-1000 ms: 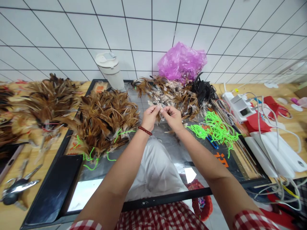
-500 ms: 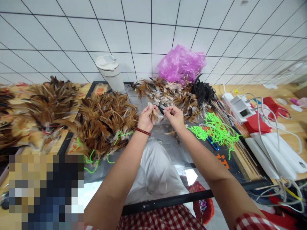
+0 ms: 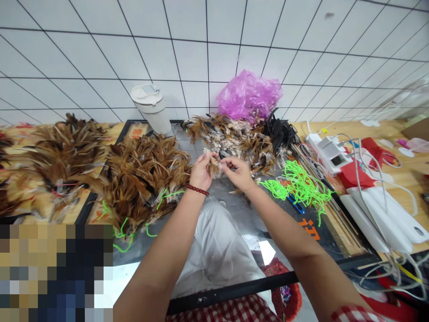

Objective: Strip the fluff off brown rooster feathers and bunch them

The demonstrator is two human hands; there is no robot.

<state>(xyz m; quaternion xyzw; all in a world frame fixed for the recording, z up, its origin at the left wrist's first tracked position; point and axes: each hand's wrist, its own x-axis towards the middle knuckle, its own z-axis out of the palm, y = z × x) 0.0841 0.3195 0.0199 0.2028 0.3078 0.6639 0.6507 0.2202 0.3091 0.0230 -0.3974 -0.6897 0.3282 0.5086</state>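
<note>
A small bunch of brown feathers (image 3: 213, 168) with pale fluffy ends is pinched in my left hand (image 3: 201, 173), which wears a dark red bead bracelet (image 3: 197, 189). My right hand (image 3: 237, 172) is closed at the right side of this bunch, thumb and fingertips together on its pale ends. Behind both hands lies a loose heap of brown, black and whitish feathers (image 3: 231, 136). To the left of my left hand spreads a large pile of brown feathers (image 3: 144, 170), with bright green cord ends sticking out along its near edge.
A tangle of green cord (image 3: 301, 188) lies right of my hands, beside a blue tool (image 3: 295, 204). At the back stand a white cup (image 3: 152, 107) and a pink plastic bag (image 3: 250, 95). A power strip (image 3: 326, 152) and white cables are at right. More feathers (image 3: 67, 150) lie far left.
My right hand has moved in to the left, against the bunch in my left hand. The dark feather seen between its fingertips before no longer shows there. The view has shifted slightly.
</note>
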